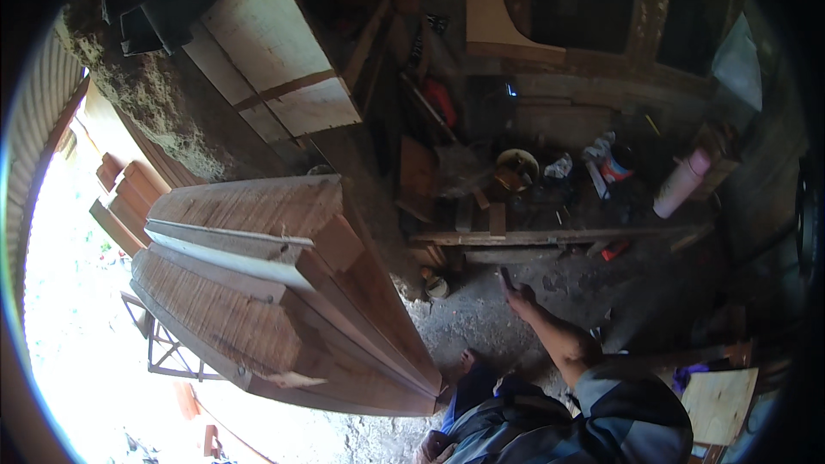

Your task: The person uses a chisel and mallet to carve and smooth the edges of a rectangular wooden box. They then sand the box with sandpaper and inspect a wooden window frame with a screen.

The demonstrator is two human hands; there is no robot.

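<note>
My right arm reaches forward over the concrete floor. In my right hand (518, 299) is a slim, dark, flat object (505, 278), whose kind I cannot make out; the fingers are closed round it. That hand is in front of the low workbench (559, 236), apart from it. Only part of my left hand (434, 447) shows at the lower edge, beside my dark clothing, and its fingers are not clear. Large brown wooden pieces (223, 309) stand close together on the left, with layered, stepped edges and a pale strip between them.
On the bench sit a round tub (516, 169), a pink bottle (682, 182), crumpled wrappers and wood offcuts. A small pot (436, 287) stands on the floor by the bench. White boards (275, 43) lean at upper left. A light wooden panel (720, 404) is at lower right.
</note>
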